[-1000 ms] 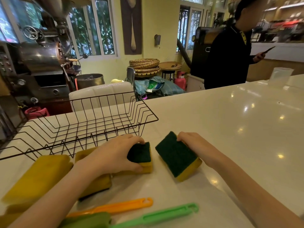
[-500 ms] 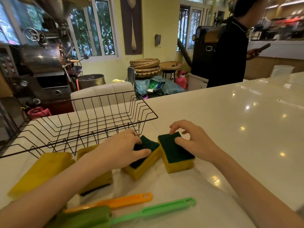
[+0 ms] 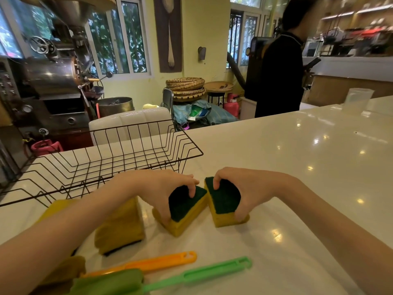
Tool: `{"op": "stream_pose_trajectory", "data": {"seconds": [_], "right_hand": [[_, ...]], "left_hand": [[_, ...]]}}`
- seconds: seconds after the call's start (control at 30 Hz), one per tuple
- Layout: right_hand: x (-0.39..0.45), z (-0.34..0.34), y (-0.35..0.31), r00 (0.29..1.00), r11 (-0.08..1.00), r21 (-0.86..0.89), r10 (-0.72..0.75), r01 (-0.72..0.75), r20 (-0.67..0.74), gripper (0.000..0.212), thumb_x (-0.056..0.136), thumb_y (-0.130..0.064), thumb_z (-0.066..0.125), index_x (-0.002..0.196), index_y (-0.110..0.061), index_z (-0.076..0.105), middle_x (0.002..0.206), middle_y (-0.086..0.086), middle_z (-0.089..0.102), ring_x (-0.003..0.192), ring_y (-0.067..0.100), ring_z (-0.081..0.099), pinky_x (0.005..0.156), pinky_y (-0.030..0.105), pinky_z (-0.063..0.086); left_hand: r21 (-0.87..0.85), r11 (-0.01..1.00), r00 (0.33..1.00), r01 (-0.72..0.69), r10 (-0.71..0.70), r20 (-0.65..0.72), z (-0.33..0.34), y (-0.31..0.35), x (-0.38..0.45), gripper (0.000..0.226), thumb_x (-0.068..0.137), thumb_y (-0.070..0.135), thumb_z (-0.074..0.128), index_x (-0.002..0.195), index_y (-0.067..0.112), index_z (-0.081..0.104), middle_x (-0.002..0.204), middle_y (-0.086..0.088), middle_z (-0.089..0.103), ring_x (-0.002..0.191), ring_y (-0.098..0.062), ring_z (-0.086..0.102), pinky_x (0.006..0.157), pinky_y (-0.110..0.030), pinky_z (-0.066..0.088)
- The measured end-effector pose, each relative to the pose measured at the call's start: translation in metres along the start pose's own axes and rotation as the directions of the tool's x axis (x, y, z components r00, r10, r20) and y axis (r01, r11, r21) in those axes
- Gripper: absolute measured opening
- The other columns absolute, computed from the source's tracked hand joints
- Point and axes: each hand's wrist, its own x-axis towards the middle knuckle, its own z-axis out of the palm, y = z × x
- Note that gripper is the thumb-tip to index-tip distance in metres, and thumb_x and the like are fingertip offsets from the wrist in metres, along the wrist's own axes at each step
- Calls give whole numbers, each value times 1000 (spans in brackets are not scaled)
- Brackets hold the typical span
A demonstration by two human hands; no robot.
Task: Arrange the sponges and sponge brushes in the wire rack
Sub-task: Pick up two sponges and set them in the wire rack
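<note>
Both hands gripping sponges, just in front of the wire rack [image 3: 102, 158].
My left hand [image 3: 157, 188] fingers pinch one sponge [image 3: 187, 211], right hand [image 3: 251, 188] another sponge [image 3: 223, 201]; tilted up, likely for lifting in.

No text, label, brand or number can be read anywhere, neither near the hands nor in the blurred background beyond them.
</note>
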Motion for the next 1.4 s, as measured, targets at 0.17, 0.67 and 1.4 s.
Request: {"op": "stream_pose_trajectory", "data": {"seconds": [0.17,0.67,1.4], "right_hand": [[6,-4,-1,1000,997,-67,28,-28,-5,58,62,-24,78,107,-31,43,113,-1,42,99,18,43,64,18,40],[22,-84,-38,984,989,88,-107,120,-139,50,60,-19,81,90,-42,48,115,-17,43,114,12,41,98,27,36],[220,-93,-55,969,986,-72,-160,149,-189,69,60,-13,79,118,-24,44,112,-4,38,101,17,42,63,17,42]], "left_hand": [[144,989,996,-42,52,-69,-10,29,-30,52,53,38,77,89,50,42,129,6,45,114,-15,43,97,-36,45],[-179,984,838,-25,-76,-540,-84,5,-116,59,46,53,76,97,36,53,114,9,55,110,-13,52,97,-33,44],[-137,928,810,346,-369,-456,-77,-146,-17,61,66,36,74,115,16,45,115,-7,52,95,-18,45,78,-31,44]]}}
